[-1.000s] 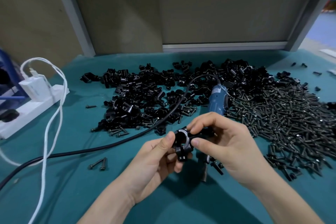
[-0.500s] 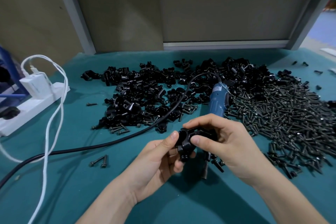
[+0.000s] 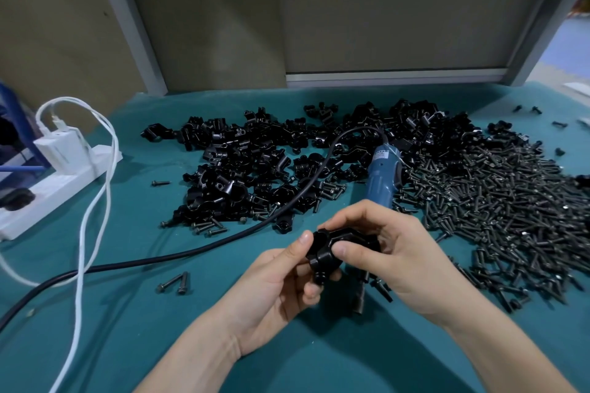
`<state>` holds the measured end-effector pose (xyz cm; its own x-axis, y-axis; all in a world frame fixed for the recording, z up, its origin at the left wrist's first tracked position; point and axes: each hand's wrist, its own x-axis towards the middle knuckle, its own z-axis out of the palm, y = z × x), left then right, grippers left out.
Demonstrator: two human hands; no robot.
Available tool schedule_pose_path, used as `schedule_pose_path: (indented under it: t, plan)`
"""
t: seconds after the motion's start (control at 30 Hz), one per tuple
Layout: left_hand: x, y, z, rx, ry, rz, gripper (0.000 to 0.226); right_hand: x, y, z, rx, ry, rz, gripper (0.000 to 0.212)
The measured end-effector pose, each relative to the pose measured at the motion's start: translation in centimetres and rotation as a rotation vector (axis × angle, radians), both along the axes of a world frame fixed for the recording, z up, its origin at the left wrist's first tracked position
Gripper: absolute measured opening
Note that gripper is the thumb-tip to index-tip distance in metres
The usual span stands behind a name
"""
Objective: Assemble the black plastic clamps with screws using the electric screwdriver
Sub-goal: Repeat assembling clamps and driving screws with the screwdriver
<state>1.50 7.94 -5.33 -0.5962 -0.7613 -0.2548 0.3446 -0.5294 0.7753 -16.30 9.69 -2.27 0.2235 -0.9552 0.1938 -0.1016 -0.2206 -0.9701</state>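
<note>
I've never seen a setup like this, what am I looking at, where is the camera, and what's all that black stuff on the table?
There is no machine here: these are a person's two bare hands, filmed by one camera worn on the head, looking forward and down. The left hand and right hand together hold a black clamp above a green table. Behind them lies a blue electric screwdriver with its black cord, a heap of black clamps on the left and a heap of screws on the right. A white power strip sits far left.
</note>
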Motion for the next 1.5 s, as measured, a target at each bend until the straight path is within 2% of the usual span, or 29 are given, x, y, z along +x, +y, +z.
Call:
schedule_pose_path:
  t: [0.53,0.8,0.93,1.03,1.17,1.27,1.4,1.5]
  plan:
    - [0.3,-0.1,0.4,0.021,-0.061,-0.005,0.031,-0.3,0.1,0.3,0.005,0.106,0.063,0.021]
    - [0.6,-0.1,0.3,-0.063,-0.099,-0.081,0.056,-0.4,0.3,0.4,0.015,0.195,0.136,0.033]
    - [0.7,-0.1,0.4,-0.042,-0.122,-0.117,0.067,-0.4,0.4,0.6,0.053,0.216,0.173,0.042]
    - [0.8,0.0,0.5,-0.038,-0.106,-0.129,0.065,-0.3,0.6,0.6,0.043,0.223,0.184,0.044]
    - [0.5,0.0,0.7,-0.041,-0.094,-0.082,0.056,0.2,0.8,0.5,-0.043,0.214,0.155,0.045]
    - [0.2,0.0,0.7,-0.046,-0.132,0.034,0.064,0.8,1.0,0.1,-0.156,0.250,0.070,0.046]
    - [-0.4,0.3,0.7,-0.059,-0.013,0.138,0.040,1.8,1.1,-0.7,-0.336,0.284,-0.110,0.042]
    - [-0.8,0.6,0.7,-0.104,0.016,0.162,0.034,2.1,1.1,-1.4,-0.445,0.320,-0.199,0.039]
